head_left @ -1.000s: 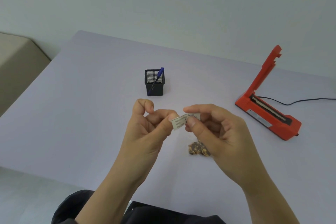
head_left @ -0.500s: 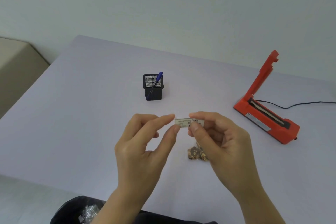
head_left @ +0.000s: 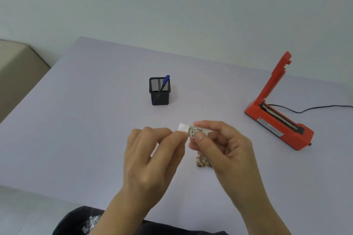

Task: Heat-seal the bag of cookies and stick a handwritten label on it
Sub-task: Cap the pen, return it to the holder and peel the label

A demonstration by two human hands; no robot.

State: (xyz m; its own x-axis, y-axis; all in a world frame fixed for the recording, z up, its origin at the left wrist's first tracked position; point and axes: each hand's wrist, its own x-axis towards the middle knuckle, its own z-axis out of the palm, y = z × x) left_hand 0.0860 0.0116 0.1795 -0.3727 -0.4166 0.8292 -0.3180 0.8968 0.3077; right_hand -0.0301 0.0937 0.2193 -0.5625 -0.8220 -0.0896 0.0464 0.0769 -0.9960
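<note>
The label [head_left: 198, 132] is a small pale strip held level in the air above the bench [head_left: 76, 120], between the two hands. Its right part carries printed lines and dark handwriting, too small to read. Its left end is plain white and sticks out past the fingertips.

The left hand [head_left: 152, 150] pinches that white end between thumb and forefinger, with the other fingers loosely curled below. The right hand [head_left: 225, 145] pinches the written part, thumb in front and forefinger on the top edge, and its remaining fingers are folded in behind. Both hands are closed on the label and hold nothing else.

The bag [head_left: 203, 161] lies on the bench directly under the hands. Only a small patch of brown, speckled cookies shows below the right thumb; the hand hides the rest. I cannot tell whether its top is sealed.

The red sealer [head_left: 278, 120] sits at the right of the bench, well apart from the hands, with its arm raised steeply and the dark sealing strip showing. A black cord [head_left: 315, 108] runs from it off to the right. Beyond the hands, near the middle of the bench, a black mesh holder [head_left: 159, 91] stands upright with a blue pen [head_left: 162, 87] leaning in it.
</note>
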